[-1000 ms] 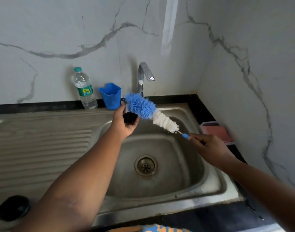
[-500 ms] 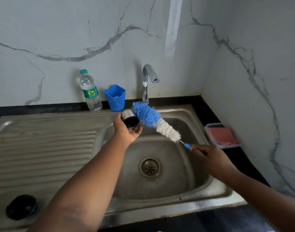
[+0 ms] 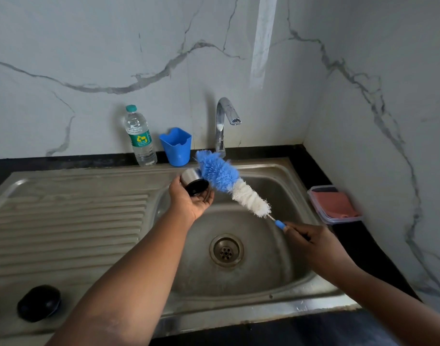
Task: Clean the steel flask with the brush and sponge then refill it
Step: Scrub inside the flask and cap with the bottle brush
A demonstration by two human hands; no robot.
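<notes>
Just above the middle of the frame, the steel flask [image 3: 192,180] lies tilted in the left hand [image 3: 191,199], its dark end turned toward the camera and its shiny wall showing at the upper left; the hand cups it from below, palm up, thumb against its left side and the fingers [image 3: 207,198] curled up under it. The blue head of the bottle brush [image 3: 232,184] touches the flask's upper right side, and the brush slants down to the right through a white bristle section to a thin blue handle. The right hand [image 3: 313,242], right of centre and lower, pinches that handle with its fingers closed round it. Both hands are held over the basin of the steel sink [image 3: 263,265], whose round drain [image 3: 226,250] sits below them and whose ribbed draining board fills the left of the frame. A black lid [image 3: 39,302] rests on the board at the lower left. Behind the sink a chrome tap [image 3: 223,123] curves over the basin; to its left stand a blue plastic cup [image 3: 176,146] and a clear water bottle [image 3: 140,137] with a green label, against the marble wall. At the right edge of the sink, on the dark tabletop [image 3: 358,245], a clear tray [image 3: 335,204] holds a pink sponge.
</notes>
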